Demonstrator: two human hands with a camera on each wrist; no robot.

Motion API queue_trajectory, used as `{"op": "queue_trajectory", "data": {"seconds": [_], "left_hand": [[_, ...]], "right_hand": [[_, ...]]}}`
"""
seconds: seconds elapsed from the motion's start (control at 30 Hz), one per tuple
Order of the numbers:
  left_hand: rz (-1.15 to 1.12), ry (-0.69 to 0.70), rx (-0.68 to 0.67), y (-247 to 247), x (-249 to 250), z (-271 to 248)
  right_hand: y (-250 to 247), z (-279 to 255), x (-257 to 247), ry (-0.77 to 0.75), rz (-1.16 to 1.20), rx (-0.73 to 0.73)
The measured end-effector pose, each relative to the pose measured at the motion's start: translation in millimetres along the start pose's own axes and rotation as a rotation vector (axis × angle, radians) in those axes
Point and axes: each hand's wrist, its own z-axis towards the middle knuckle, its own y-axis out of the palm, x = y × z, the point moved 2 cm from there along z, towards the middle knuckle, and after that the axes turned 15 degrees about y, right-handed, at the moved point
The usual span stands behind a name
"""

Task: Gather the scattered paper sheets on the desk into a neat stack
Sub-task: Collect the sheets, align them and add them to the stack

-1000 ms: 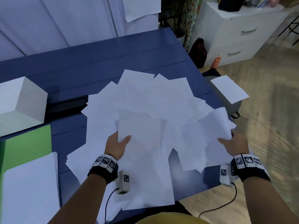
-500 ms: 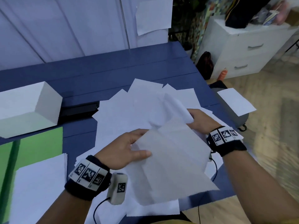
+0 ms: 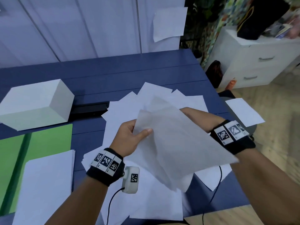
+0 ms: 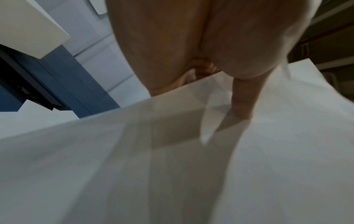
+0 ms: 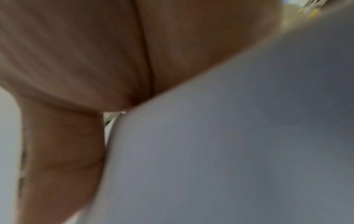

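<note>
Now both hands hold a bundle of sheets (image 3: 175, 143) lifted above the desk (image 3: 113, 75): the left hand (image 3: 129, 140) pinches its left edge, thumb on top; the right hand (image 3: 196, 117) grips the far right side. More sheets (image 3: 123, 114) lie scattered underneath, toward the desk's right edge.

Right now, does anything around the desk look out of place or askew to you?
Yes. One sheet lies off the desk, on a dark seat to its right. The loose sheets on the desk lie fanned at odd angles, some overhanging its near edge, and the bundle in both hands is uneven.
</note>
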Motion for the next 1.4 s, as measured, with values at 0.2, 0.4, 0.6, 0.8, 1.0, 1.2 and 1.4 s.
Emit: {"op": "queue_trajectory", "data": {"seconds": [0.2, 0.4, 0.6, 0.8, 1.0, 1.2, 1.4], "left_hand": [[0.060, 0.068, 0.293, -13.7, -4.7, 6.0], [0.079, 0.078, 0.474, -24.4, -11.8, 13.6], [0.079, 0.033, 0.507, -23.8, -23.4, 14.3], [0.242, -0.004, 0.423, -25.8, -35.0, 3.3], [0.314, -0.047, 0.412, -27.0, -29.4, -3.7], [0.238, -0.228, 0.288, -31.0, -77.3, -24.9], [0.259, -0.378, 0.252, -26.0, -99.1, -41.4]], "right_hand": [[-14.3, 30.6, 68.6, 0.035, 0.660, 0.244], [62.4, 54.5, 95.0, 0.003, 0.970, -0.048], [78.0, 68.1, 86.5, -0.033, 0.781, 0.435], [58.3, 75.3, 63.4, -0.150, 0.811, 0.469], [51.5, 69.5, 45.8, -0.277, 0.794, 0.384], [80.9, 102.4, 85.5, -0.066, 0.782, 0.324], [104.6, 114.1, 107.5, 0.046, 0.782, 0.321]]}}
